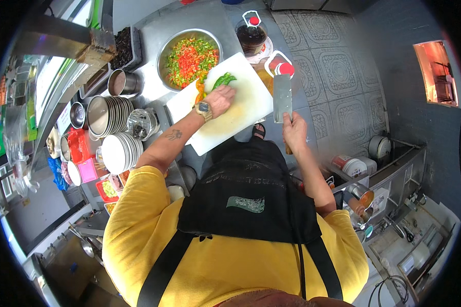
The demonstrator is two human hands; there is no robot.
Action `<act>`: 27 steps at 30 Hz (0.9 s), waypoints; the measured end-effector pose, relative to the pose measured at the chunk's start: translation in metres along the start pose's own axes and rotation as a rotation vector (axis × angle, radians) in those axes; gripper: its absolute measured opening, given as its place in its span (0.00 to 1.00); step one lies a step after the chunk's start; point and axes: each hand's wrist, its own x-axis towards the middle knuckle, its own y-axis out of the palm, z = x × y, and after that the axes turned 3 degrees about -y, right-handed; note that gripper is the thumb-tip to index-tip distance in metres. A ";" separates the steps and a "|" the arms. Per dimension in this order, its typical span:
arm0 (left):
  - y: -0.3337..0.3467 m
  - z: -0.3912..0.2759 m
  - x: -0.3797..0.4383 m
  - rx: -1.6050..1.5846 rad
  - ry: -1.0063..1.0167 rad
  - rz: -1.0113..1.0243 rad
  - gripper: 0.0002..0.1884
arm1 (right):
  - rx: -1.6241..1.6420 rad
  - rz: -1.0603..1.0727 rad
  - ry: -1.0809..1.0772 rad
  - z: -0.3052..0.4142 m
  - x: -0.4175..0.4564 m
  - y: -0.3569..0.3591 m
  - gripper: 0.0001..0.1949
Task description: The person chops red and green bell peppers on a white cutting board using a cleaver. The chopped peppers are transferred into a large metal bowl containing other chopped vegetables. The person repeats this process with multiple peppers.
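Note:
A white cutting board [240,105] lies at an angle on the steel counter before me. On it my left hand [219,100], with a watch at the wrist, has its fingers curled over the near end of a green pepper [223,80]; the fingertips are partly hidden. Orange-yellow pepper pieces [200,89] lie just left of that hand. My right hand [295,130] grips the handle of a cleaver [282,98], whose broad blade is raised beside the board's right edge. Behind the board, a steel bowl [162,73] holds diced red and green peppers [192,57].
Large plastic bottles of dark liquid [250,38] and yellowish oil [267,73] stand beyond the board's right side. To the left are stacked bowls [109,115], stacked white plates [121,153], a steel pot [123,82] and a tub of dark food [126,48]. A sink [418,230] is at right.

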 end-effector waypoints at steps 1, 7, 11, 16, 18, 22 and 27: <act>-0.003 -0.003 0.003 -0.031 -0.186 -0.095 0.15 | -0.030 0.027 0.000 -0.007 0.003 0.001 0.16; 0.018 -0.011 0.037 -0.210 -0.909 0.034 0.23 | -0.048 0.177 -0.124 -0.029 0.023 0.003 0.17; 0.045 -0.045 0.048 -0.257 -0.670 -0.282 0.22 | 0.018 0.411 -0.068 -0.048 0.042 -0.010 0.19; 0.016 -0.089 0.046 -0.459 -0.704 -0.141 0.32 | 0.240 0.514 0.210 -0.107 0.045 -0.008 0.19; 0.003 -0.098 0.058 -0.340 -0.756 -0.220 0.45 | 0.263 0.474 0.178 -0.107 0.045 0.004 0.19; 0.015 -0.101 0.077 -0.367 -0.711 0.015 0.69 | 0.121 0.344 0.028 -0.103 0.055 0.041 0.21; 0.016 -0.102 0.076 -0.283 -0.668 0.130 0.75 | 0.079 0.289 0.005 -0.105 0.047 0.063 0.20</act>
